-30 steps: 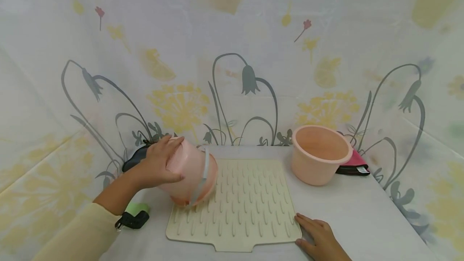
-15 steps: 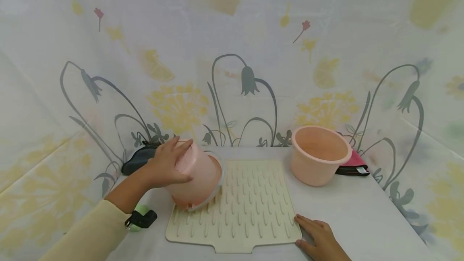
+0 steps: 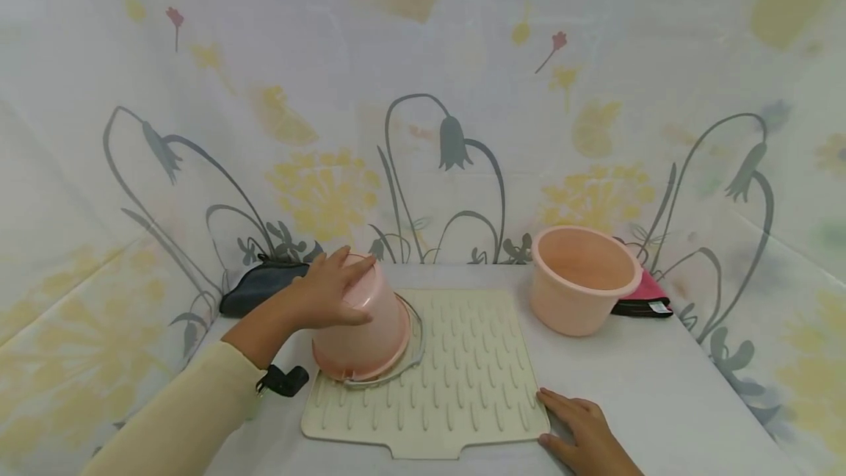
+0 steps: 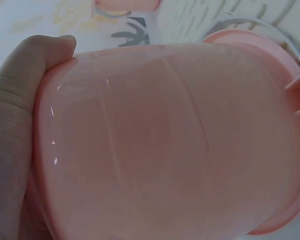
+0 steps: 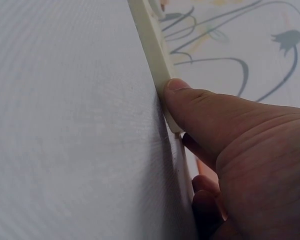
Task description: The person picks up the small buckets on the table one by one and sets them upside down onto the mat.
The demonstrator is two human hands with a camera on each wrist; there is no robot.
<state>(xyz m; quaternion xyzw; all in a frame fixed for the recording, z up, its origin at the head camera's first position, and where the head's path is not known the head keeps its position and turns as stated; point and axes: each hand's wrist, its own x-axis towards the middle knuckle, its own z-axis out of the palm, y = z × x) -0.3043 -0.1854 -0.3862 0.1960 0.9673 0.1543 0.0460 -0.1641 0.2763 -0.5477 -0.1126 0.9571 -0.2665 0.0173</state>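
Observation:
In the head view a pale pink bucket (image 3: 373,322) is upside down on the left part of a cream ribbed drying mat (image 3: 463,373), leaning a little. Its grey handle (image 3: 421,340) hangs round the rim onto the mat. My left hand (image 3: 328,292) grips the bucket by its base from above, thumb on the near side. The left wrist view shows the bucket's wall (image 4: 155,135) filling most of the picture. At the mat's right front corner, my right hand (image 3: 584,432) touches the edge with extended fingers; in the right wrist view its thumb (image 5: 190,102) presses that edge.
A peach tub (image 3: 575,300) stands upright at the back right, with a pink and black pouch (image 3: 648,298) behind it. A dark blue pouch (image 3: 258,289) lies at the back left. Flower-printed curtain (image 3: 423,189) walls surround the white table (image 3: 634,366).
My left hand has moved the bucket to the right and turned it further upside down on the mat, its handle dropping round the rim. My right hand stays at the mat's corner.

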